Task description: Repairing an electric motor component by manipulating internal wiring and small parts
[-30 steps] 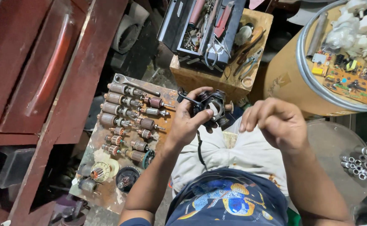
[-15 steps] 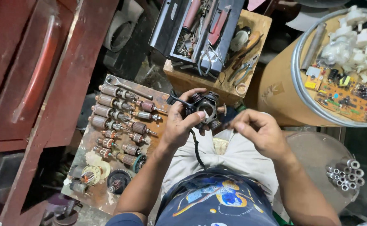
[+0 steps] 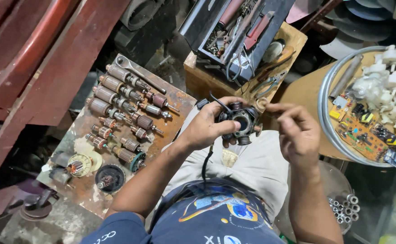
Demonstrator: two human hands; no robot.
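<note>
Now left hand (image 3: 207,129) grips black motor housing (image 3: 241,122) (right hand (image 3: 297,131) beside, fingers pinched).

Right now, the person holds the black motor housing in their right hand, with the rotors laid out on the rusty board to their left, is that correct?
Not quite: the head view shows the left hand holding the black motor housing; the right hand is beside it. The rotors do lie on the rusty board to their left.

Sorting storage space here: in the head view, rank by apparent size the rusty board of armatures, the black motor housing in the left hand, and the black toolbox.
1. rusty board
2. black toolbox, partly cropped, so unsure
3. black motor housing
</note>
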